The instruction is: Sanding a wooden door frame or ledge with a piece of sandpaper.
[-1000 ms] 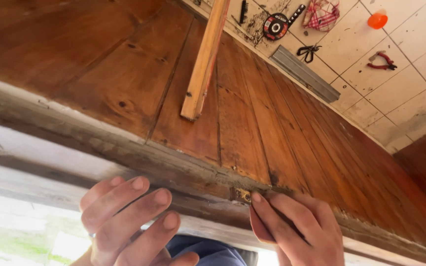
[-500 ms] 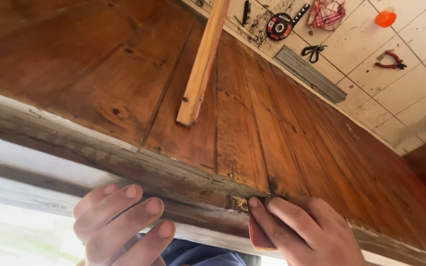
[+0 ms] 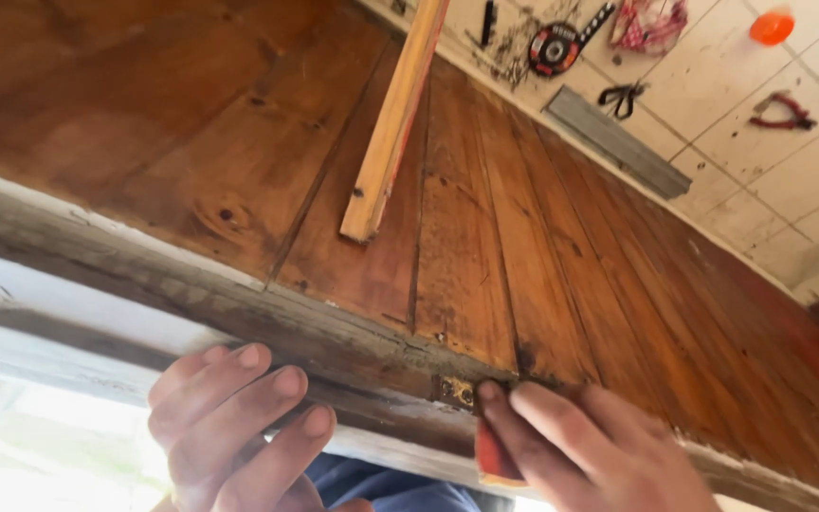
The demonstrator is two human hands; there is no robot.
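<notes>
Hands at the worn edge of a wooden panel

At lower right, the right hand point(image 3: 590, 446) clamps a reddish-orange flat piece point(image 3: 493, 457) beneath its fingers, fingertips pressing beside a small brass fitting point(image 3: 454, 391) on the weathered edge point(image 3: 239, 313). At lower left, the left hand point(image 3: 234, 422) rests there empty, fingers loosely curled.

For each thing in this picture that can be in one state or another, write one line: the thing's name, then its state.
Left hand: fingers bent, tips on the weathered board edge.
Right hand: pressing a red-backed sanding piece to that edge.
Small brass fitting: fixed in the edge, exposed.
Pale wooden strip: lying loose across the planks.
</notes>
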